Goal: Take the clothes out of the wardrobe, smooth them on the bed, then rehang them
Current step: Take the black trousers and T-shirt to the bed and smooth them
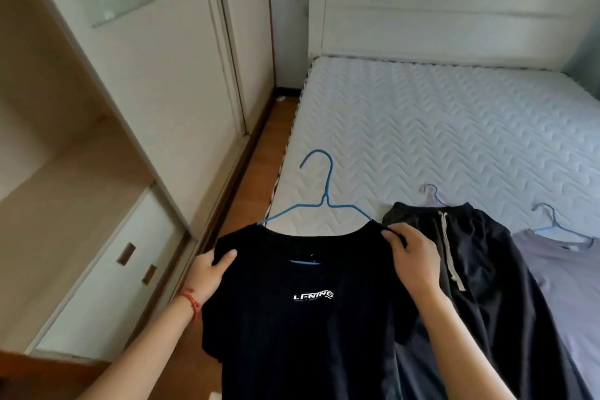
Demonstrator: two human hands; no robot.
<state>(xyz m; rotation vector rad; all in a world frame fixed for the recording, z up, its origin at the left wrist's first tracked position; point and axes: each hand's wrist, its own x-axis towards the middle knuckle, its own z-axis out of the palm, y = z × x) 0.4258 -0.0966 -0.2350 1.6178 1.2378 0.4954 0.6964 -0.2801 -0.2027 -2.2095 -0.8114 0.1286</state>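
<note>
Above the quilted mattress, both hands grip a black T-shirt on a thin blue wire hanger.

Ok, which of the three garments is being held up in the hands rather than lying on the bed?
The black T-shirt with white chest lettering, on its blue hanger. The dark drawstring trousers and lilac shirt lie on the mattress.

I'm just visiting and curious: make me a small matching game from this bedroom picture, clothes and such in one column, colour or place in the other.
Things:
1. T-shirt held in both hands
2. Hanger in that T-shirt
3. Trousers with a drawstring
4. Shirt at the far right

Matches:
A. blue
B. pale purple, lying on the bed
C. black with white lettering
D. dark, lying in the middle

Pairs: 1-C, 2-A, 3-D, 4-B
</note>
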